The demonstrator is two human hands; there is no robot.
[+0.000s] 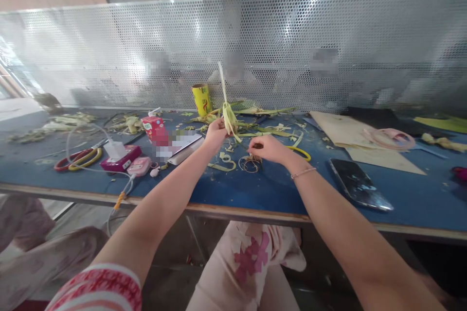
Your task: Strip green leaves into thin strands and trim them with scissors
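Note:
My left hand (215, 133) is closed around a bundle of pale green leaf strips (229, 119), held upright above the blue table (255, 189), with one thin strip sticking up. My right hand (266, 148) sits just to the right, fingers pinched over a small curled brown strip piece (251, 161) on the table; what it pinches is too small to name. A thin bracelet circles my right wrist. More leaf strips and scraps (262, 129) lie scattered behind both hands.
A black phone (359, 184) lies at right, near tan paper sheets (350, 138) and a pink ring (388, 138). A yellow can (202, 98), red carton (155, 129), pink devices with cable (124, 160) and red-yellow rings (78, 158) sit at left. A perforated metal screen (292, 43) backs the table.

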